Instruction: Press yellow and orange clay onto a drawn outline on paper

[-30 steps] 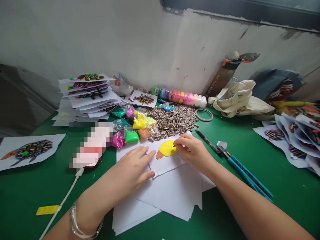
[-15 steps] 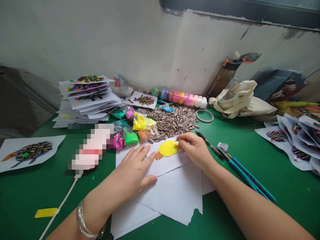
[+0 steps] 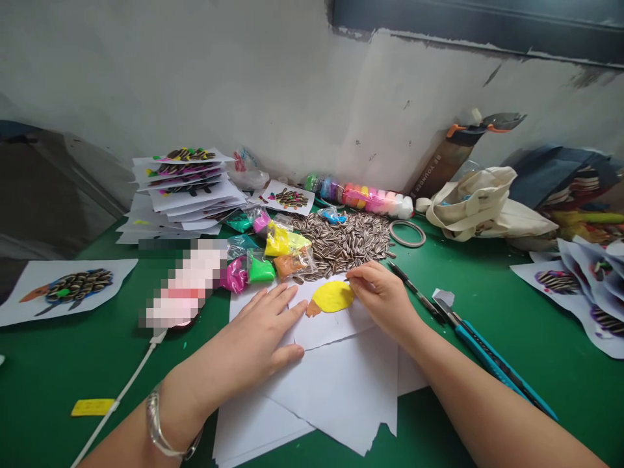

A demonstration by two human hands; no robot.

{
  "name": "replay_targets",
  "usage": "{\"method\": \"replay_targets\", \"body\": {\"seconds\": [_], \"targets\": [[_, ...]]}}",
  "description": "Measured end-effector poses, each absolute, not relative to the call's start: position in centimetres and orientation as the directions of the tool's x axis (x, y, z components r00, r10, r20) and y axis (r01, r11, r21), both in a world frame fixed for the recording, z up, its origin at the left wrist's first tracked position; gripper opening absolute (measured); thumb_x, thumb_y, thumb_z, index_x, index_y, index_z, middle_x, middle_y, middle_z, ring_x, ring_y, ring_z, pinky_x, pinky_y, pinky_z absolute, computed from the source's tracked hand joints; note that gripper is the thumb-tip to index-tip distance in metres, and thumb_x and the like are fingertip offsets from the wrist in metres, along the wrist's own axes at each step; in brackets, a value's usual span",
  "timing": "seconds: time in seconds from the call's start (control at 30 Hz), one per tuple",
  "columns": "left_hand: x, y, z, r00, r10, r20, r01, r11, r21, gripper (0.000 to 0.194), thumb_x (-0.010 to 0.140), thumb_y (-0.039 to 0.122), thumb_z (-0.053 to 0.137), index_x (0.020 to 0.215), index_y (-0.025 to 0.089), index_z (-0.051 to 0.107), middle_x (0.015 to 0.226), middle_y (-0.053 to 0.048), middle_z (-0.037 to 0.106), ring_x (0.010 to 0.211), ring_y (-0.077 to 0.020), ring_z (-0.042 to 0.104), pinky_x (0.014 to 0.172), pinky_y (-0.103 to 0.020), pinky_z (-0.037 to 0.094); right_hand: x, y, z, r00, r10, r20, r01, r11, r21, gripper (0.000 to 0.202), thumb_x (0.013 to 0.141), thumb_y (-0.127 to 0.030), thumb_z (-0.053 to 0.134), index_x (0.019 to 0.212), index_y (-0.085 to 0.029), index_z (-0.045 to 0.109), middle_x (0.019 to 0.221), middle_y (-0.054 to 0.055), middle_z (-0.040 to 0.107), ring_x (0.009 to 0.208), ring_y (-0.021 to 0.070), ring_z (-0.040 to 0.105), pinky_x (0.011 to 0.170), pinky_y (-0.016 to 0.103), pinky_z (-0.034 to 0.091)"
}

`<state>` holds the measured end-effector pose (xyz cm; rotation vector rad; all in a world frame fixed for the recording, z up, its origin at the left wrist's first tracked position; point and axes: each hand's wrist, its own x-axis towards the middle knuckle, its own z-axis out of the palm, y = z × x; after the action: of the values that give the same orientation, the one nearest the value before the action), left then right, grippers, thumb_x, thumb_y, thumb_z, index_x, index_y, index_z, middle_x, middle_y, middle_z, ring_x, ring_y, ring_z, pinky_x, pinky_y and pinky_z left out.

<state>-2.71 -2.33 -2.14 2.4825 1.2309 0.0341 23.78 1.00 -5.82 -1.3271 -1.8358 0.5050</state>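
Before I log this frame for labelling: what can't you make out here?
Head view only:
- Right hand: fingertips pinch at the yellow clay; whether a seed is held is too small to tell.
- Blurred block: pixelated.
- Paper under the left hand: covered.
- Cards: cut by the right edge.

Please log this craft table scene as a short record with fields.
Left hand: flat on the white paper, holding it down
Right hand: fingertips at the edge of the yellow clay patch
Behind: sunflower seed pile, clay packets
Right of the hands: blue utility knife
Surface: green table
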Motion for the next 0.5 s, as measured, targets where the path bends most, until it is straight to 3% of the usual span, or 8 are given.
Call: {"method": "replay_targets", "body": {"seconds": [0.2, 0.5], "targets": [[-3.00, -2.31, -1.55, 0.638, 0.765, -0.091, 0.736, -0.571, 0.364, 0.047, 0.092, 0.032, 0.060, 0.138, 0.028, 0.055, 0.151, -0.010, 0.047, 0.143, -0.0333, 0.037, 0.113, -0.052, 0.039, 23.35, 0.49, -5.47, -0.170, 0.924, 0.343, 0.614, 0.371, -0.696, 0.016, 0.090, -0.019, 0.054, 0.086, -0.022, 0.069, 0.086, 0.006, 0.066, 0.078, 0.0187, 0.062, 0.065, 0.030, 0.049], [-2.36, -2.70, -1.88, 0.654, 0.756, -0.038, 0.720, -0.606, 0.337, 0.054, 0.091, 0.031, 0.062, 0.144, 0.031, 0.048, 0.147, -0.010, 0.050, 0.139, -0.0319, 0.041, 0.114, -0.051, 0.036, 23.32, 0.57, -5.43, -0.147, 0.924, 0.354, 0.594, 0.369, -0.715, 0.016, 0.089, -0.020, 0.055, 0.085, -0.023, 0.070, 0.085, 0.005, 0.067, 0.078, 0.0186, 0.063, 0.068, 0.031, 0.050]]}}
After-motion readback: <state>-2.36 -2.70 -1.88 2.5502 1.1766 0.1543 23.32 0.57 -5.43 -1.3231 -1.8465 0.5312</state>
